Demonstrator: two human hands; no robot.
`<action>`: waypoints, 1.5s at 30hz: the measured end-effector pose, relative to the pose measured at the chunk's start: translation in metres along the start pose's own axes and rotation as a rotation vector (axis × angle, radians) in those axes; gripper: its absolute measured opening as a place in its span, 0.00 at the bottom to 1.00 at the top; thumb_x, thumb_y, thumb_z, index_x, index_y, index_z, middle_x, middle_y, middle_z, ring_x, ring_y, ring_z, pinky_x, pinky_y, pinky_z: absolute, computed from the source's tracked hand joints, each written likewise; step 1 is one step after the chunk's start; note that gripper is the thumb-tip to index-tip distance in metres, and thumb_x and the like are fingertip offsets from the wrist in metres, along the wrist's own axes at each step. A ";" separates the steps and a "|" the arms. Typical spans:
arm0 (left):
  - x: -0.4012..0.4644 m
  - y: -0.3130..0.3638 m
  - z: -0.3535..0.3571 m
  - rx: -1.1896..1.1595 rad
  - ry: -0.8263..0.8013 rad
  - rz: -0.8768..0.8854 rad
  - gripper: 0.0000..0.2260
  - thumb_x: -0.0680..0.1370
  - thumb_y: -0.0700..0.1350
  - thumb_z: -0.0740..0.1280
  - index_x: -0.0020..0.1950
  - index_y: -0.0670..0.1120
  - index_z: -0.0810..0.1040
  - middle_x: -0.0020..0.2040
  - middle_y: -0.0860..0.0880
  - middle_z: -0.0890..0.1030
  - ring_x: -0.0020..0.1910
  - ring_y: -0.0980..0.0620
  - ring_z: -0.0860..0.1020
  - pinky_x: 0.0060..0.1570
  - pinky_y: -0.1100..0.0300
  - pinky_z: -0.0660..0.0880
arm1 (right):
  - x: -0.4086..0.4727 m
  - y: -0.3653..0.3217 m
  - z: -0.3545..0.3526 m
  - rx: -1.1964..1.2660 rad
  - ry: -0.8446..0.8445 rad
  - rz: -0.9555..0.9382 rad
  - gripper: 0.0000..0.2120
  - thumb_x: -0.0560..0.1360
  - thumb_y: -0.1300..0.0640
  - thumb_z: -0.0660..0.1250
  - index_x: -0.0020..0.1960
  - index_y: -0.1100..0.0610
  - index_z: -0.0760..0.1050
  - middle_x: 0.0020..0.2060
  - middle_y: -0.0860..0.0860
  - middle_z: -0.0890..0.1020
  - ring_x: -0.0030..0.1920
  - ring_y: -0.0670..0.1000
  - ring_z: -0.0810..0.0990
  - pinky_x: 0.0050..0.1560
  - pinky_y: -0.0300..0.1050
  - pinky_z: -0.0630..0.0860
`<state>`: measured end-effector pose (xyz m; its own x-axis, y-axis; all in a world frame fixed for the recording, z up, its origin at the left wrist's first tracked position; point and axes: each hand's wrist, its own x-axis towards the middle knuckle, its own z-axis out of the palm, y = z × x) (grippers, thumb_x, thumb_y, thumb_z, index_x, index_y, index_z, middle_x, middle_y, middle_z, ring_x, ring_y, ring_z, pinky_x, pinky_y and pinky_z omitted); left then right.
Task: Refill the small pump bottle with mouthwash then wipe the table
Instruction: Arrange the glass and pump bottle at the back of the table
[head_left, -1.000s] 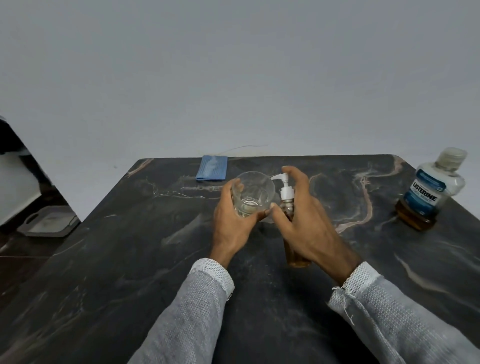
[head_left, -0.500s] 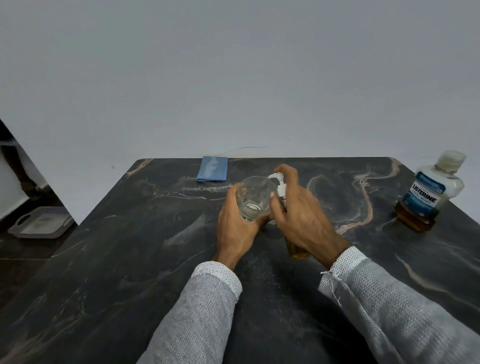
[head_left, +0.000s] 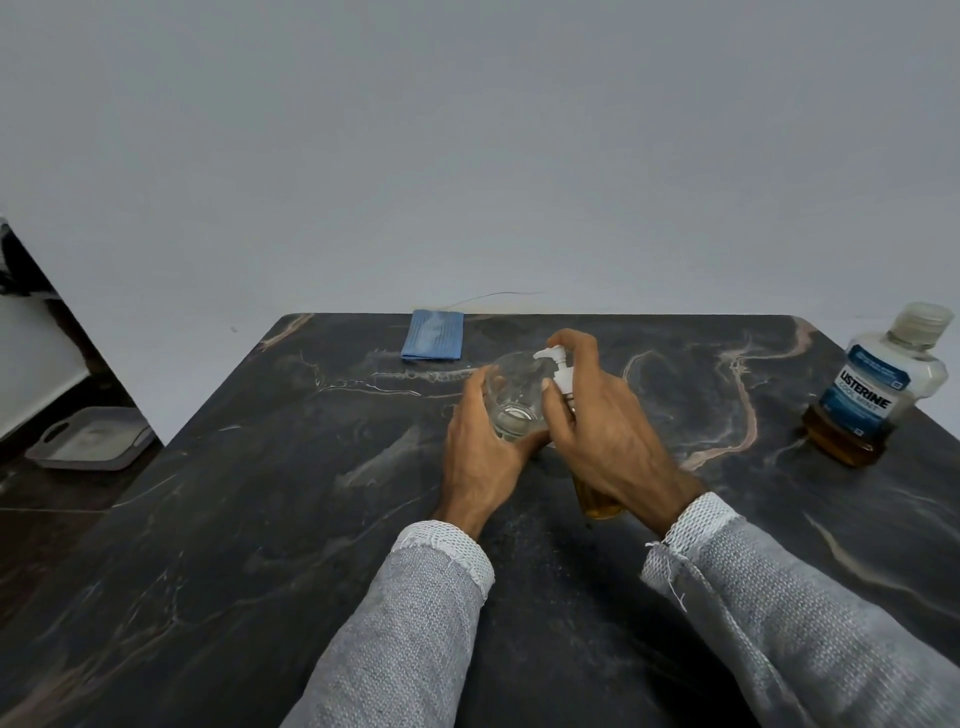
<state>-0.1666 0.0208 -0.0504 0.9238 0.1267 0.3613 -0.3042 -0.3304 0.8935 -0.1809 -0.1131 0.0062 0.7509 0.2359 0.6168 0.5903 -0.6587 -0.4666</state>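
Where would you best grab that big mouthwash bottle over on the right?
Grip the mouthwash bottle around its broad middle, at the blue label, coming from its near-left side. It stands upright with open table there, and its capped neck looks too narrow for a steady hold.

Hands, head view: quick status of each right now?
Left hand: gripping the clear glass.
Right hand: gripping the small pump bottle, a finger over its pump head.

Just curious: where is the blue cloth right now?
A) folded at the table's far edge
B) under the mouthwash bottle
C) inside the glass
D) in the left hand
A: the cloth lies folded at the table's far edge, away from both hands.
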 end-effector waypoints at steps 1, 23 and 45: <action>0.000 0.000 0.000 0.002 -0.002 -0.002 0.41 0.59 0.65 0.74 0.68 0.58 0.65 0.64 0.56 0.77 0.59 0.57 0.76 0.52 0.68 0.74 | 0.001 -0.001 0.001 0.002 -0.004 -0.008 0.13 0.79 0.54 0.57 0.62 0.48 0.59 0.37 0.45 0.77 0.33 0.43 0.77 0.31 0.44 0.75; 0.001 -0.003 -0.001 0.024 0.004 -0.010 0.42 0.59 0.63 0.77 0.69 0.57 0.64 0.65 0.55 0.75 0.62 0.57 0.75 0.58 0.62 0.74 | 0.001 0.013 -0.006 0.083 0.073 0.065 0.17 0.78 0.51 0.64 0.62 0.47 0.59 0.33 0.42 0.76 0.37 0.36 0.78 0.29 0.29 0.71; 0.005 -0.008 -0.003 -0.002 0.073 -0.076 0.38 0.59 0.62 0.78 0.65 0.59 0.66 0.61 0.56 0.76 0.59 0.56 0.76 0.56 0.61 0.74 | -0.029 0.056 -0.010 0.297 0.182 0.208 0.31 0.70 0.39 0.69 0.67 0.45 0.59 0.43 0.45 0.75 0.41 0.45 0.77 0.42 0.35 0.76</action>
<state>-0.1604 0.0269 -0.0547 0.9250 0.2190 0.3106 -0.2340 -0.3156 0.9196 -0.1727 -0.1644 -0.0316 0.8145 -0.0289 0.5794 0.5110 -0.4373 -0.7400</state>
